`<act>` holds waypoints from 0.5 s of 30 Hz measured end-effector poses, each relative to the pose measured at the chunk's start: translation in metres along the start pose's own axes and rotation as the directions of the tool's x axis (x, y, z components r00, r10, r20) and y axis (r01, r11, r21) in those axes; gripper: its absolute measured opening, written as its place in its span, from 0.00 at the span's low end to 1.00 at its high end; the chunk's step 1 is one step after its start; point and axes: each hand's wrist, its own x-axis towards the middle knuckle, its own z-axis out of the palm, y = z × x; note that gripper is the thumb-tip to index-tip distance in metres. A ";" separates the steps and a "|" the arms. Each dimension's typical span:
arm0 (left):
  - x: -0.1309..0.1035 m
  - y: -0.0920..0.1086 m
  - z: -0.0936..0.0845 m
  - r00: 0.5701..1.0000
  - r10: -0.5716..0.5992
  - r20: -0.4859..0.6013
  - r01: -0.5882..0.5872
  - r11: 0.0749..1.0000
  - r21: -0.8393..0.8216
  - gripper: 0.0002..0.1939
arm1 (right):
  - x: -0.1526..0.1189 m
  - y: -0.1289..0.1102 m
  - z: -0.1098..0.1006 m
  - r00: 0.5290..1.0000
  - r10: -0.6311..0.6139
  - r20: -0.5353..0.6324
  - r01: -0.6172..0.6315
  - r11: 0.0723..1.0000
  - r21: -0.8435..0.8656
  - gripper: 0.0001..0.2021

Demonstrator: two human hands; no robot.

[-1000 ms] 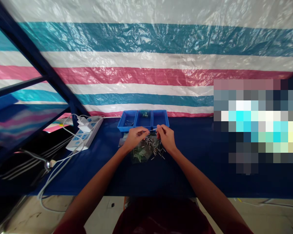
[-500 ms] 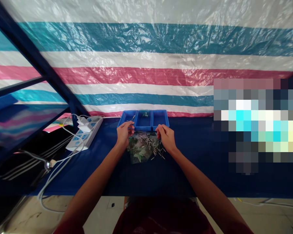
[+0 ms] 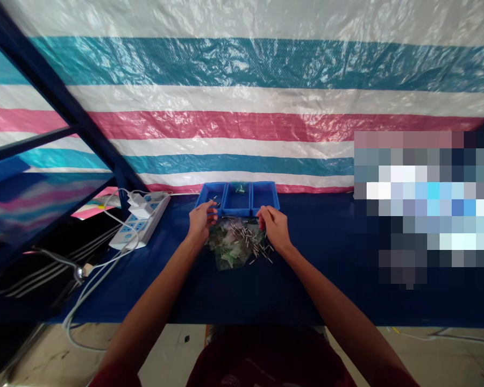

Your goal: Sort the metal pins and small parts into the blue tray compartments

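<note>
Just in front of the three-compartment blue tray (image 3: pixel 236 213), slim metal pins (image 3: pixel 247 234) lie in a loose, criss-crossed heap on a clear plastic bag (image 3: pixel 228 260), with some of them spilling past its right side onto the dark blue table (image 3: pixel 326 269). The bag is crumpled, and greenish pieces show at its front part. Within the tray, the left compartment has a few thin pins (image 3: pixel 213 199), the middle one has small pale-green pieces (image 3: pixel 240 188) toward its back, and the right one shows a bare blue floor. At the tray's front left corner is the left hand (image 3: pixel 201 219), partly open with its fingers loosely curled; whether anything sits between them cannot be told. By the tray's front right corner, the right hand (image 3: pixel 273 224) has its thumb and fingers drawn in close together, too small to tell if they meet or grip something. Well to the left of the tray, a white power strip (image 3: pixel 149 223) carries a white plug adapter (image 3: pixel 140 206) and pale cables (image 3: pixel 83 312). Behind the tray rises a striped plastic sheet (image 3: pixel 226 126) in white, teal and pink.
</note>
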 end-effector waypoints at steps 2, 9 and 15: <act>0.000 0.000 0.000 1.000 0.000 0.002 0.000 1.000 -0.005 0.12 | 0.000 0.000 0.000 1.000 0.003 0.001 -0.003 1.000 0.000 0.20; 0.001 -0.001 0.000 1.000 0.024 0.003 -0.024 1.000 -0.015 0.13 | 0.000 -0.001 0.000 1.000 0.011 0.008 -0.011 1.000 0.013 0.19; 0.002 -0.001 0.000 0.998 0.057 -0.001 -0.057 0.998 0.007 0.15 | 0.000 0.000 0.000 1.000 0.001 0.008 -0.001 1.000 0.022 0.19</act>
